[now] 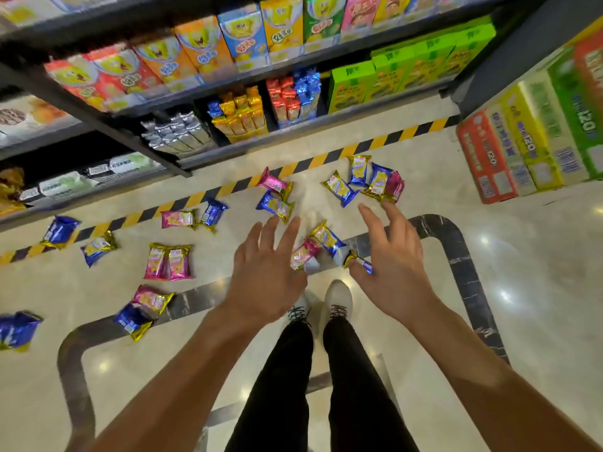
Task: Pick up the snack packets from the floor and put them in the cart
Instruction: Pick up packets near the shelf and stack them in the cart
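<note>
On the floor [489, 256] by the shelf [228, 148], snack packets [169, 262] lie scattered; left hand [267, 272] and right hand [391, 262] hover, fingers spread, grasping nothing, likely to scoop the nearest. Cart unseen.

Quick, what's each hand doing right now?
Left hand: open, fingers spread, holding nothing.
Right hand: open, fingers spread, holding nothing.
</note>
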Motion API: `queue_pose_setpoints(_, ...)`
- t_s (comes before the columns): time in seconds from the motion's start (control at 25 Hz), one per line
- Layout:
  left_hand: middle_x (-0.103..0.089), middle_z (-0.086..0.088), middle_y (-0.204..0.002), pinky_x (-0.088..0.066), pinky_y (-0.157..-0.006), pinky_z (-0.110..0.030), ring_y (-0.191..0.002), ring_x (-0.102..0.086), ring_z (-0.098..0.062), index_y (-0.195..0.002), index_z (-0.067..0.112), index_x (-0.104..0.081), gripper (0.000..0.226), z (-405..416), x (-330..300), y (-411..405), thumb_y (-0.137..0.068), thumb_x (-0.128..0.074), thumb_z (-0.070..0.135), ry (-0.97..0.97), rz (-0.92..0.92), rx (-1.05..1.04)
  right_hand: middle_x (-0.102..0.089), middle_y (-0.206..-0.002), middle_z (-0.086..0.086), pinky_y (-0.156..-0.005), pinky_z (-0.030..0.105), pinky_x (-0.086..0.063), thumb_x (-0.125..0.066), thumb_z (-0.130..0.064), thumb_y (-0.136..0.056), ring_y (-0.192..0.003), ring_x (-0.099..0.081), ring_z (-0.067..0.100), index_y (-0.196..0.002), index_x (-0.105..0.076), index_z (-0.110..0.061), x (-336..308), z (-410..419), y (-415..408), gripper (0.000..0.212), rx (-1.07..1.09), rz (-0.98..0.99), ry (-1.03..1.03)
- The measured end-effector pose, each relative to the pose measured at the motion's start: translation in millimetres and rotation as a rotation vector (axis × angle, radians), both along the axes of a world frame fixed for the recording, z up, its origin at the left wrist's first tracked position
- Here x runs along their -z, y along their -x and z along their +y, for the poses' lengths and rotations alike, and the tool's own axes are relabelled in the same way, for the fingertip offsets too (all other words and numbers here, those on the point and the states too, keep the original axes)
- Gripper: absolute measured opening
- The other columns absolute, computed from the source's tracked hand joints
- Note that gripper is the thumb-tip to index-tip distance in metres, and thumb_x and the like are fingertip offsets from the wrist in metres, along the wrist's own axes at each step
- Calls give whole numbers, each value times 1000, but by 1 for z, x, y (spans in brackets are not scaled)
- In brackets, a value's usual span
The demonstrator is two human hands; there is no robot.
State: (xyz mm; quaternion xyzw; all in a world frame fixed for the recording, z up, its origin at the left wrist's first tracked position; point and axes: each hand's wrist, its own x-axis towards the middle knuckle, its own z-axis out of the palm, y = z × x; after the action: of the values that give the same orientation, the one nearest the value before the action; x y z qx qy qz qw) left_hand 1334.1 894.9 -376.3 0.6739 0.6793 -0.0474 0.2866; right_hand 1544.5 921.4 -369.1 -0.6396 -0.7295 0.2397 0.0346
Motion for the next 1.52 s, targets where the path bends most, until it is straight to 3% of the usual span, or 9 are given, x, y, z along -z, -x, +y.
queue_pose_setpoints(0.16, -10, -3, -166, -25, -117, -48, -151, -12, -30, -158, 33, -5, 90, 2, 114, -6, -90, -62, 49, 3, -25, -3, -25, -156, 10, -108, 51, -38, -68, -30, -85, -139, -31, 33, -151, -32, -24, 118, 13, -12, 75, 7, 54, 52)
queue_pose_setpoints(0.32, -5, -2, -166, -22, -118, -46, -152, -8, -29, -157, 37, 2, 91, -9, 226, -9, -91, -60, 47, 89, -5, 115, -23, -156, 10, -106, 51, -39, -60, -32, -82, -138, -30, 33, -151, -31, -26, 230, 13, -21, 76, -90, 5, 74)
queue_pose_setpoints(0.52, -11, -6, -164, -29, -113, -51, -148, -15, -35, -158, 37, -8, 93, -10, 383, -14, -86, -66, 45, 99, 38, 218, -19, -157, 14, -111, 50, -33, -66, -32, -85, -140, -25, 34, -153, -25, -30, 388, 20, -23, 79, -145, -83, 96)
queue_pose_setpoints(0.68, -5, -6, -164, -28, -113, -53, -146, -12, -40, -156, 36, -9, 92, -7, 493, -20, -84, -66, 42, 143, 59, 210, -14, -157, 11, -109, 48, -31, -66, -44, -80, -137, -22, 34, -155, -22, -31, 500, 30, -30, 88, -182, -129, 153)
queue_pose_setpoints(0.84, -19, -10, -159, -37, -107, -58, -140, -24, -46, -149, 40, -13, 93, -11, 582, -29, -75, -70, 38, 100, 49, 246, -19, -152, 14, -103, 51, -39, -67, -52, -77, -130, -31, 39, -152, -26, -28, 587, 34, -39, 89, -279, -214, 178)
queue_pose_setpoints(1.04, -27, -12, -151, -45, -100, -53, -132, -33, -39, -151, 41, -21, 95, -26, 638, -25, -73, -75, 41, 84, 80, 262, -28, -145, 16, -91, 45, -44, -72, -60, -74, -120, -41, 37, -156, -16, -30, 643, 43, -33, 103, -374, -288, 213)
queue_pose_setpoints(1.2, -44, -17, -137, -54, -82, -49, -112, -50, -37, -146, 37, -33, 84, -28, 656, -25, -74, -77, 33, -8, 109, 222, -44, -126, 17, -65, 34, -33, -68, -43, -82, -96, -50, 32, -155, -24, -31, 661, 57, -27, 86, -427, -243, 98)
queue_pose_setpoints(1.36, -50, -18, -132, -56, -78, -47, -105, -56, -36, -143, 35, -37, 80, -27, 661, -25, -75, -79, 32, -35, 115, 229, -45, -125, 17, -67, 37, -42, -64, -43, -88, -95, -51, 32, -155, -21, -29, 664, 59, -25, 81, -441, -286, 96)
queue_pose_setpoints(1.52, -46, -13, -135, -55, -83, -43, -109, -58, -34, -147, 39, -27, 82, -18, 638, -23, -81, -75, 31, 42, 74, 202, -38, -126, 13, -73, 41, -49, -62, -44, -90, -99, -54, 32, -156, -4, -33, 645, 61, -21, 88, -406, -283, 205)
